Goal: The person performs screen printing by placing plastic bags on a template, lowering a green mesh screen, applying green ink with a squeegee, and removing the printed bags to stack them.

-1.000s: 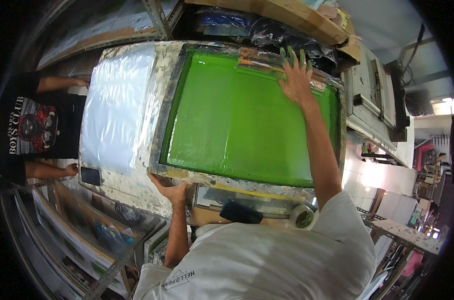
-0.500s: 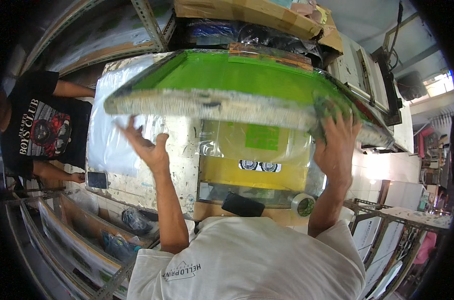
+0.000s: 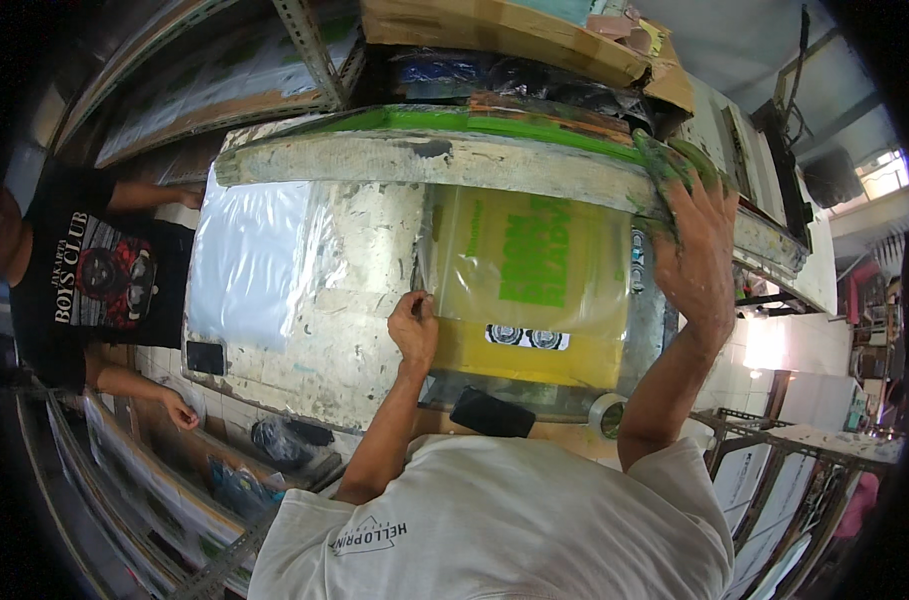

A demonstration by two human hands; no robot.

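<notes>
A screen printing frame (image 3: 434, 160) with pale, ink-stained wood and green ink inside is tilted up over the far side of the table. My right hand (image 3: 699, 245) grips its near right corner; a green-smeared patch lies under the fingers, its kind unclear. Below the frame, a clear plastic bag (image 3: 574, 300) with green printing lies on the yellow print bed (image 3: 454, 345). My left hand (image 3: 412, 325) is closed, fingertips pinched at the bag's left edge.
Left on the table (image 3: 359, 280) lies a stack of whitish plastic bags (image 3: 249, 270). A co-worker (image 3: 104, 270) stands beside it. A black phone (image 3: 491, 413) and a tape roll (image 3: 608, 415) sit near me. Cardboard (image 3: 514, 35) is behind the frame.
The frame has tilted up further, uncovering the green print. My left hand has moved right and down from the frame's left side to the bag's edge. The co-worker's nearer arm has swung outward.
</notes>
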